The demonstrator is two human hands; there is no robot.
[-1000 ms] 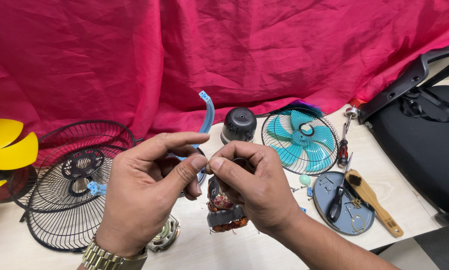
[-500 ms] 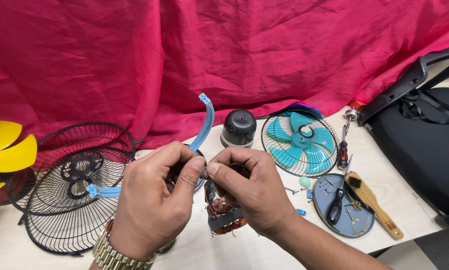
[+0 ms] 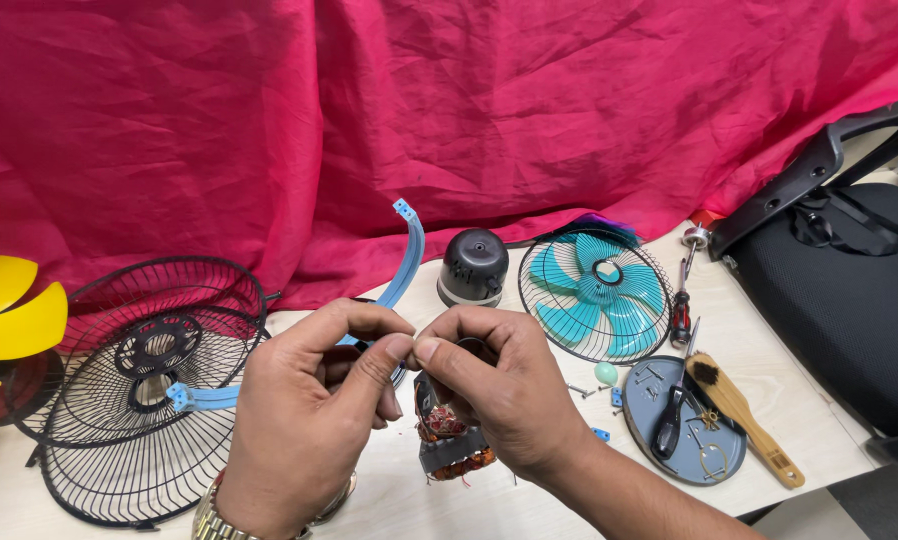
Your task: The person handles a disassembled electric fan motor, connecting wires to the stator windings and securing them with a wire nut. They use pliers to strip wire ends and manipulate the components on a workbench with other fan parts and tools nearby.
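The fingers of the left hand (image 3: 304, 420) and the right hand (image 3: 509, 395) are pinched together, tip to tip, over a small fan motor (image 3: 449, 435). A second ago the left thumb and first finger were spread wide apart. Now they have closed in, and the two thumbs nearly touch. It looks like both hands have settled on one tiny spot at the top of the motor (whatever sits between the tips is too small to see).

The motor is just under the pinching fingers, on the near side of them. The right hand wraps around its right side and holds it up off the tabletop (image 3: 529, 500). You can see its copper-coloured wire coils and a dark band around its middle. The left hand only touches it at the top.

A gold watch (image 3: 214, 518) sits on the left wrist.

Behind the hands, a curved blue plastic strip (image 3: 404, 265) rises up and away, towards the red cloth (image 3: 469, 110) at the back. To the left lie two black wire fan guards (image 3: 139, 400), one on the other, and a yellow fan blade (image 3: 9, 310) at the far left edge. To the right, a bit further away, stands a black motor cap (image 3: 474, 265), then a teal fan blade in its guard (image 3: 594, 295). Near the right edge are a screwdriver (image 3: 681, 310), a grey round plate (image 3: 684, 420) with small parts on it, and a wooden brush (image 3: 744, 420). A black chair (image 3: 839, 280) is at the far right.
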